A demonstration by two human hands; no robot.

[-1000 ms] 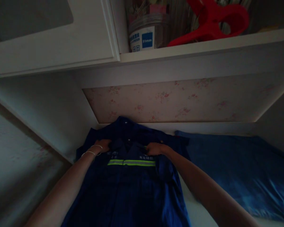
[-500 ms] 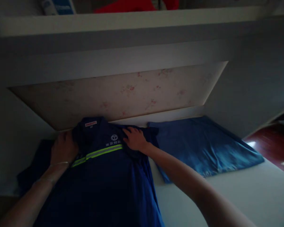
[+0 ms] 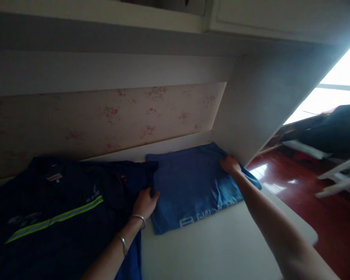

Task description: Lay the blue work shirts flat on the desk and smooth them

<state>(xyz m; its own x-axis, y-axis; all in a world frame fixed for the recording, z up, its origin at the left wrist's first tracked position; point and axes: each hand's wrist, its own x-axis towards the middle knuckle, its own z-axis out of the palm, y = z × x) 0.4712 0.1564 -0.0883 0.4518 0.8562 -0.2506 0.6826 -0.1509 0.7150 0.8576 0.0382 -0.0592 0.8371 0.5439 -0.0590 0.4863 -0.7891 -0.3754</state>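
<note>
A folded blue garment (image 3: 189, 186) with white lettering along its near edge lies on the white surface. My right hand (image 3: 231, 164) is at its far right side, with fingers curled on the cloth, which is bunched there. At the garment's left edge rests my left hand (image 3: 146, 202), thumb and forefinger apart. This hand is also beside the sleeve of a dark navy work jacket (image 3: 61, 252). The jacket lies spread out on the left, collar towards the wall, with a yellow-green and grey reflective stripe across its chest.
Behind the clothes is a flower-patterned panel (image 3: 128, 120), with a shelf (image 3: 105, 13) overhead. A grey-white side panel (image 3: 259, 93) stands at the right. Past the rounded edge of the white tabletop (image 3: 221, 245) are a red floor (image 3: 297, 206) and white furniture legs (image 3: 341, 171).
My hands have left the jacket's chest and shoulder and moved right to the folded blue garment. Its right end is now drawn up. The view has turned to the right.
</note>
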